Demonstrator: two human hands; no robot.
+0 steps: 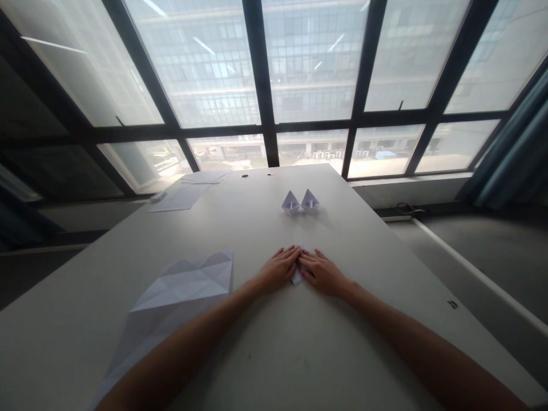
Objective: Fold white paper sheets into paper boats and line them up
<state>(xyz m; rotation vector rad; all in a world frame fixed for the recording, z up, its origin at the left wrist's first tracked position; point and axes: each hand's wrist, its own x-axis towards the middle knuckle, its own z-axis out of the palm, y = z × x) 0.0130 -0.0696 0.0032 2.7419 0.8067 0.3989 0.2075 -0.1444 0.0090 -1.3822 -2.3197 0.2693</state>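
Observation:
My left hand (pixel 278 268) and my right hand (pixel 322 273) lie flat side by side on the white table (pixel 363 245), fingers stretched out and fingertips nearly touching. Both press on a small folded piece of white paper (pixel 297 278), mostly hidden under them; only a corner shows between the hands. Two small folded paper boats (pixel 300 202) stand upright next to each other farther back on the table, apart from my hands.
A large creased sheet of white paper (pixel 180 294) lies at the left front. Flat paper sheets (pixel 184 197) rest at the far left corner. Two dark holes (pixel 245 176) mark the table's far edge. Large windows rise behind; floor drops away at the right.

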